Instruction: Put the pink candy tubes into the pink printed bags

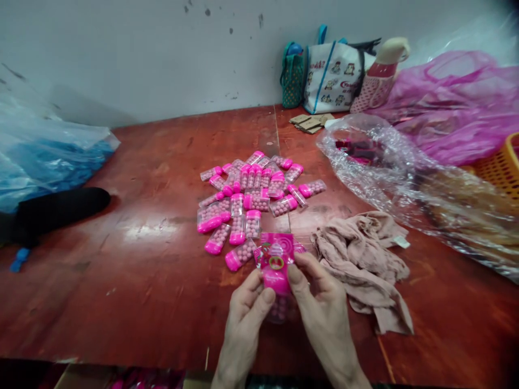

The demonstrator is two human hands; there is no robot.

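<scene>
Near the table's front edge (121,346), left hand (243,319) and right hand (324,308) pinch a pink-capped candy tube (277,270), bare wood leftward, tube pile (251,200) ahead, beige cloth (360,259) rightward.

**Materials and finishes**

Table (141,259): reddish wood, worn, scuffed, faintly glossy where light falls.
Tubes (251,200): clear smooth plastic with glossy pink caps, filled with matt pink balls.
Packet (277,259): shiny pink printed film, held between both hands.
Cloth (360,265): dusty-pink fabric, soft, matt, crumpled.
Clear bag (389,167): thin crinkled plastic, glossy.
Pink bag (458,102): translucent plastic film.
Basket (500,167): orange perforated plastic.
Tote (334,75): printed woven material.
Wall (162,54): matt paint, chipped.
</scene>
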